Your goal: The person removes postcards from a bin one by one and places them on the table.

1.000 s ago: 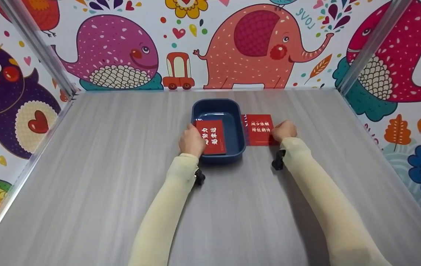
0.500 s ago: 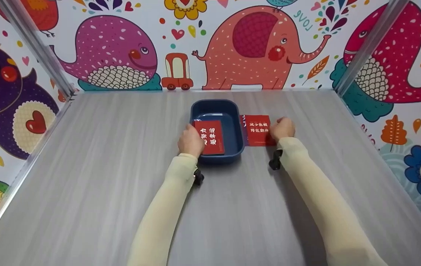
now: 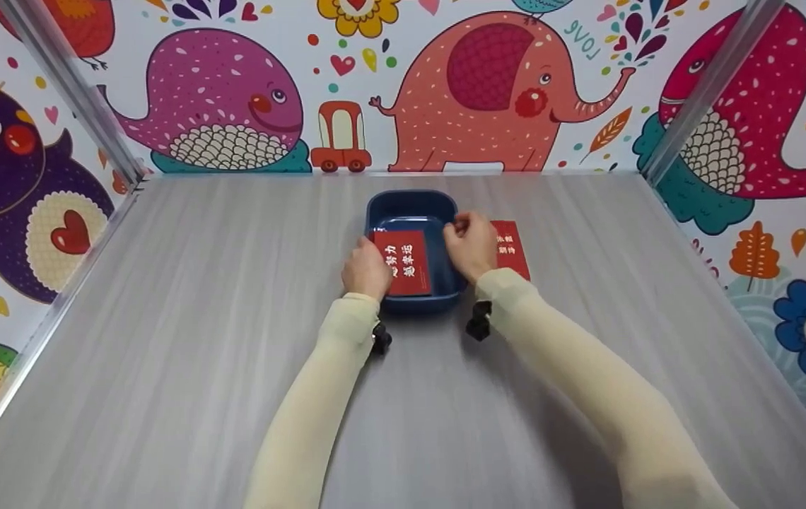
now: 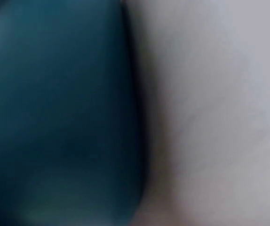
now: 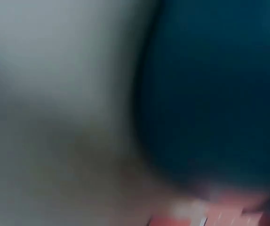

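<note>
In the head view a dark blue rectangular dish point(image 3: 413, 303) sits on the table. Over its left part lies a flat red packet point(image 3: 410, 263) with white Chinese characters, tilted at the rim. My left hand point(image 3: 366, 268) grips that packet's left edge at the dish's rim. My right hand point(image 3: 472, 246) is at the dish's right rim, its fingers bent; whether they pinch anything is hidden. A second red packet point(image 3: 512, 258) lies on the table, partly behind the right hand. Both wrist views are blurred, showing the blue dish point(image 4: 59, 103) close up.
The grey wood-grain table point(image 3: 184, 318) extends around the dish. A wall point(image 3: 346, 85) with printed cartoon animals stands behind it, and metal posts point(image 3: 700, 92) rise at the back corners.
My right hand has moved left, from the second packet's right edge to the dish's right rim. That packet has turned slightly and shifted right. The left hand holds its place.
</note>
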{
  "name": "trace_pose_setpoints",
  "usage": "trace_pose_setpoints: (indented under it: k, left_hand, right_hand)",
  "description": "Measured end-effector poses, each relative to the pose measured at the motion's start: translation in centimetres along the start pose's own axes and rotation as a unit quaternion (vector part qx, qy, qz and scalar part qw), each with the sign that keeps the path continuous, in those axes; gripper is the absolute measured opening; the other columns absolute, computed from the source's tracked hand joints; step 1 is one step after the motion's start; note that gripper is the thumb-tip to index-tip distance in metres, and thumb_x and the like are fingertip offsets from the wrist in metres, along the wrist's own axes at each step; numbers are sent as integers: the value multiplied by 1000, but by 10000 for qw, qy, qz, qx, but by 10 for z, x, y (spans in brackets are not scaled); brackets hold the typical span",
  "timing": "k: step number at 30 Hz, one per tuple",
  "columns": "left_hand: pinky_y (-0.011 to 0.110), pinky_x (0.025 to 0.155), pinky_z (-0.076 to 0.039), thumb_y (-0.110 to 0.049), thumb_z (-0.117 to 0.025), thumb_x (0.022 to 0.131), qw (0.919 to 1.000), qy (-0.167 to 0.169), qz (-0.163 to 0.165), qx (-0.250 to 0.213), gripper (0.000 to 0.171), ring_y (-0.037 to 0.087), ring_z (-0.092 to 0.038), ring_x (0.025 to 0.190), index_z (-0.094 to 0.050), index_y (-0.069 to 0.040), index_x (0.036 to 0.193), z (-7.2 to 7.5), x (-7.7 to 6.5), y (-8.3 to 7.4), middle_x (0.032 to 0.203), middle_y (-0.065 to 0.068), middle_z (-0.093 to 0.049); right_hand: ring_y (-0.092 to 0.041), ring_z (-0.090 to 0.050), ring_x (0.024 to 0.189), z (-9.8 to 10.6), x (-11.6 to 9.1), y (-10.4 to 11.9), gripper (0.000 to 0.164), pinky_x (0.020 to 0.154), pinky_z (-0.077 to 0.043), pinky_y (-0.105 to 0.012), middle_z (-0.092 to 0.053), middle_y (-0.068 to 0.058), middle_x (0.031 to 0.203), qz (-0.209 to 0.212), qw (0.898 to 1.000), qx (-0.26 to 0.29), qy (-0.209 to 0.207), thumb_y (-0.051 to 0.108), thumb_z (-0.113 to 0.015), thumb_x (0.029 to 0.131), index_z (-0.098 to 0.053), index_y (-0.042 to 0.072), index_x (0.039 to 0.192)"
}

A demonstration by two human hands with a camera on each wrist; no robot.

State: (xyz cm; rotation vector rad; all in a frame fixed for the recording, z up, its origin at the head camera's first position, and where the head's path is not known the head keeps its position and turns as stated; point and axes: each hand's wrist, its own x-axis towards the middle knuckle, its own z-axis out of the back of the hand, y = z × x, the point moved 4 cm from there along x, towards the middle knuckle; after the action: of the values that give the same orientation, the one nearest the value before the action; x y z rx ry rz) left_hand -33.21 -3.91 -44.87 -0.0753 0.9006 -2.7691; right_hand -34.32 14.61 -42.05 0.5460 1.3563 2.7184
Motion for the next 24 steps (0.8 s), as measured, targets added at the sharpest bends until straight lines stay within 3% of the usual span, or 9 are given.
trace_pose_setpoints:
  k: [5,11,14,18,24]
  left_hand:
    - [50,89,-56,-11,-66,90,9999,10,-98,79,43,38,-70,105,-53,5,128,0,0,-1,114,22,-70]
    - [50,89,-56,-11,-65,91,9999,51,-66,131,42,39,-70,104,-52,5,127,-1,1,-2,114,22,-71]
    - [50,88,-56,-11,-66,91,9999,45,-71,134,42,38,-70,104,-52,5,127,-1,1,-2,114,22,-71]
    - [49,89,-56,-12,-68,90,9999,58,-44,140,45,38,-70,105,-52,5,129,-1,1,-1,115,22,-70]
    - [50,90,-55,-12,-67,90,9999,83,-17,136,45,38,-70,106,-52,5,129,-1,0,0,116,22,-70]
  right_hand:
    - [-32,-67,94,-15,-12,17,31,88,-54,-43,-71,-21,102,-9,9926,-650,1026,15,-63,92,-66,-8,114]
    - [-27,-64,89,-26,-19,20,37,88,-54,-45,-71,-21,101,-272,9582,-1716,2275,29,-69,93,-67,-6,106]
    - [-24,-60,85,-29,-18,19,39,88,-54,-45,-71,-20,101,-399,9478,-1914,2521,33,-70,93,-68,-5,103]
    - [-22,-58,86,-33,-18,16,44,92,-54,-42,-71,-19,107,-604,9370,-1984,2812,35,-72,91,-67,-5,109]
    - [-21,-58,85,-37,-19,14,46,90,-53,-40,-71,-17,107,-855,9339,-1858,2931,33,-74,90,-66,-5,114]
